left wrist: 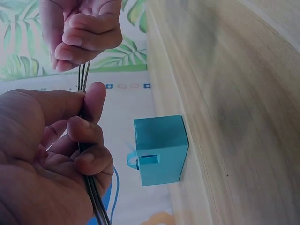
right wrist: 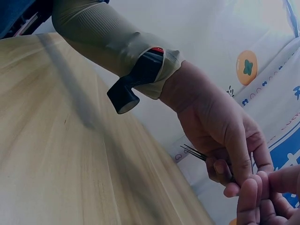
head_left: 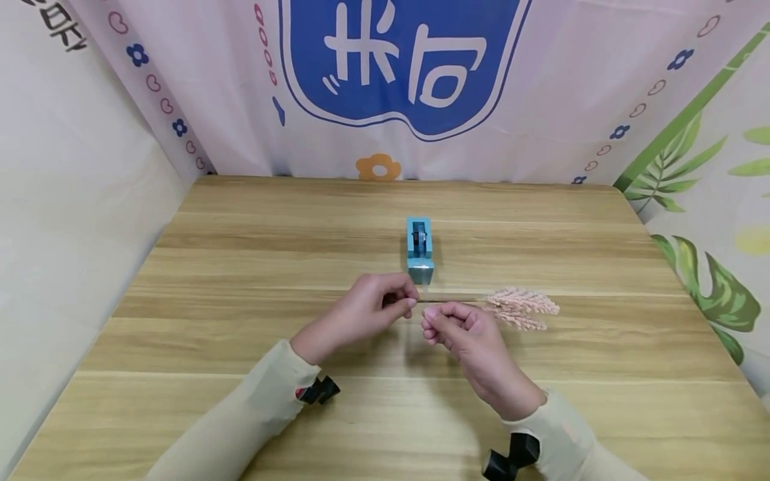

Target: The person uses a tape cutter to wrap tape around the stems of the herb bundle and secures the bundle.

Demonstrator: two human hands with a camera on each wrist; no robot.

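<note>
My left hand [head_left: 375, 304] grips the thin dark stems [left wrist: 96, 199] of a pink flower spray [head_left: 520, 307], its thumb and forefinger pinching them near the middle. The stems lie sideways, and the fluffy pink heads point to the right. My right hand [head_left: 475, 344] is close beside, just under the stems in the head view, with its fingers curled and the thumb against the forefinger. I cannot tell whether something thin is between those fingertips. In the right wrist view both hands' fingertips overlap. A blue tape dispenser [head_left: 419, 250] stands just beyond my hands.
The wooden table [head_left: 240, 234] spreads out on all sides of my hands. Behind it hangs a printed pink curtain [head_left: 553, 87], with white cloth [head_left: 72, 167] to the left and a leaf-patterned cloth [head_left: 710, 220] to the right. A black camera is strapped on each wrist.
</note>
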